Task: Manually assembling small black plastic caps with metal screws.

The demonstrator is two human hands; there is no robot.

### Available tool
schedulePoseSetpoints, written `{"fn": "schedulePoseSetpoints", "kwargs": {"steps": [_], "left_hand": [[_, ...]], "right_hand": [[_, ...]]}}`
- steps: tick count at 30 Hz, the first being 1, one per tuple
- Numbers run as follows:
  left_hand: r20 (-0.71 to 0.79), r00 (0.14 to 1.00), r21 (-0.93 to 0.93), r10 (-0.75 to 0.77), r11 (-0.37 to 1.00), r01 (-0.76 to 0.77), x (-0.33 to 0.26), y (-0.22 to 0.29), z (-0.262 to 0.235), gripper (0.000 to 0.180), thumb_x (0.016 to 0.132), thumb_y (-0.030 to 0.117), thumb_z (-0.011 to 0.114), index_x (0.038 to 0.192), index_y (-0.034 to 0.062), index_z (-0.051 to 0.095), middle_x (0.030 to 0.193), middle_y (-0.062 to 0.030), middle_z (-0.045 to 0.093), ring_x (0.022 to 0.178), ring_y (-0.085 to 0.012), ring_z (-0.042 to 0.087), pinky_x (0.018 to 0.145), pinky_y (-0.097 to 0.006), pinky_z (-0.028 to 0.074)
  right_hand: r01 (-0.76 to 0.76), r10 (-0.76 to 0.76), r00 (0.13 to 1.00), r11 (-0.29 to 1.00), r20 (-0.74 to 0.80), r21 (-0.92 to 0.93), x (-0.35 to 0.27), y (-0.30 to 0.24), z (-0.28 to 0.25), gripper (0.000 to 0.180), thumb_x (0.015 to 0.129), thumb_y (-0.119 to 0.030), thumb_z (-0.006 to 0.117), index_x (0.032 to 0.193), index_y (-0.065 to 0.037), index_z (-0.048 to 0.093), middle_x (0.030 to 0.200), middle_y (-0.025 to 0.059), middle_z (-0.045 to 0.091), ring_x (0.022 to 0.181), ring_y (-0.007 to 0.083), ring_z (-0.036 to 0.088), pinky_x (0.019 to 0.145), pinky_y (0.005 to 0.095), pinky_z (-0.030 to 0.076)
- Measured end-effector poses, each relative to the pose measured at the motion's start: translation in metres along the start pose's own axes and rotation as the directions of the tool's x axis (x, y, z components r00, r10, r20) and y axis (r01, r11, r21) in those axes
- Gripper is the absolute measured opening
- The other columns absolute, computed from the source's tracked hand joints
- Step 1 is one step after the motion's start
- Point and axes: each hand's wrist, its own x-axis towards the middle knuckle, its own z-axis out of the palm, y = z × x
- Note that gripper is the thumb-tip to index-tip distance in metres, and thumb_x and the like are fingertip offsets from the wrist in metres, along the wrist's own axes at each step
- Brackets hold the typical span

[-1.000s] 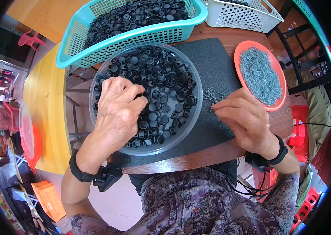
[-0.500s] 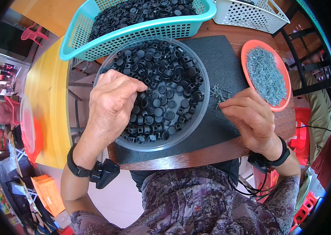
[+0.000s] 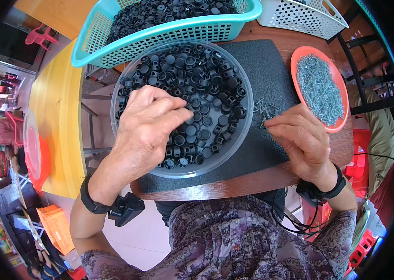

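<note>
A clear round tub (image 3: pixel 228 154) holds many small black round plastic caps (image 3: pixel 201 133). My left hand (image 3: pixel 148 123) is over its left side, fingers bent and drawn together just above the caps; whether a cap is between the fingertips is hidden. On the dark mat (image 3: pixel 262 56), to the right of the tub, lies a small loose pile of silvery screws (image 3: pixel 263 109). My right hand (image 3: pixel 302 137) rests beside that pile with thumb and fingers pinched at its near edge. What the pinch holds, if anything, is too small to make out.
An orange-red plate (image 3: pixel 344 119) heaped with screws stands at the right. Behind the tub is a turquoise basket (image 3: pixel 169 39) full of black parts, with a white perforated basket (image 3: pixel 299 18) beside it. A yellow wooden table (image 3: pixel 57 126) is at the left.
My left hand has shifted right and slightly down over the caps, fingers still bent. My right hand stays pinched by the screw pile. The whole view has shifted slightly.
</note>
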Motion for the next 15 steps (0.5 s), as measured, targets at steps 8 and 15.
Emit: {"fn": "schedulePoseSetpoints", "kwargs": {"steps": [8, 15], "left_hand": [[0.078, 0.992, -0.008, 0.094, 0.996, -0.094, 0.009, -0.002, 0.000, 0.023, 0.066, -0.003, 0.062, 0.089, 0.0021, 0.066, 0.092, -0.0075, 0.064, 0.090, -0.0271, 0.056, 0.079, -0.037, 0.043], [0.053, 0.999, -0.097, -0.010, 0.995, 0.015, -0.001, -0.006, -0.006, 0.016, 0.066, -0.003, 0.063, 0.082, 0.0007, 0.065, 0.085, -0.0088, 0.065, 0.083, -0.0269, 0.057, 0.076, -0.035, 0.045]], "right_hand": [[0.011, -0.011, 1.000, 1.000, -0.003, -0.010, 0.000, 0.000, 0.001, 0.023, 0.065, 0.007, 0.068, 0.086, 0.004, 0.060, 0.086, 0.0158, 0.064, 0.071, 0.0286, 0.058, 0.059, 0.0337, 0.047], [-0.012, 0.012, 1.000, 1.000, -0.024, -0.015, -0.008, 0.005, -0.001, 0.022, 0.065, 0.006, 0.068, 0.085, 0.004, 0.060, 0.085, 0.0157, 0.064, 0.070, 0.0285, 0.058, 0.059, 0.0336, 0.046]]}}
